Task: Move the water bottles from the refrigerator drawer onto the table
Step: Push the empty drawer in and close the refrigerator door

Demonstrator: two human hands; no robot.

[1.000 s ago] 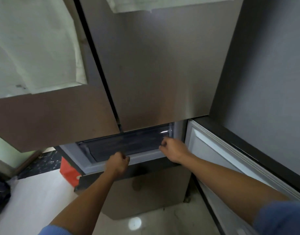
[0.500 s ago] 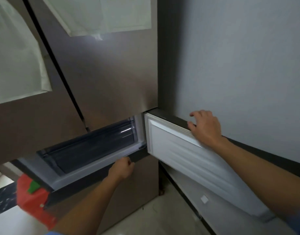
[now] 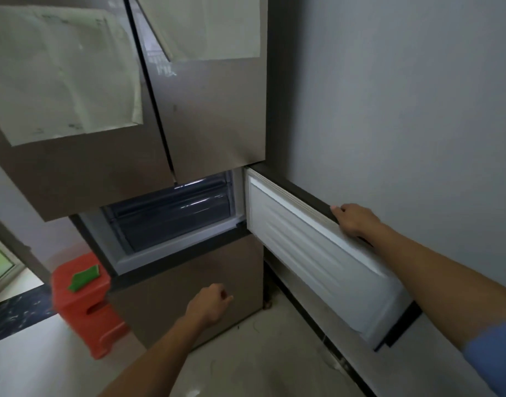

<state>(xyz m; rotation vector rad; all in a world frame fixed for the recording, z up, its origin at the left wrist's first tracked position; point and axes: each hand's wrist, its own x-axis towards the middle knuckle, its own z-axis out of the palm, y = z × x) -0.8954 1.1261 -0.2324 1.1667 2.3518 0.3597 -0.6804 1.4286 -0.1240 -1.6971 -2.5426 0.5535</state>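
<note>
No water bottles show anywhere; the dark see-through drawer (image 3: pixel 171 213) at the centre of the frame sits pushed in, so any bottles must be inside it and none has been moved. The task looks barely begun: only the small door (image 3: pixel 317 253) stands swung open to the right. The right hand (image 3: pixel 353 222) grips that door's top edge, fingers (image 3: pixel 339 213) curled over it. The left hand (image 3: pixel 210 308), lower centre, hangs loosely curled and holds nothing. No worktop is in view.
</note>
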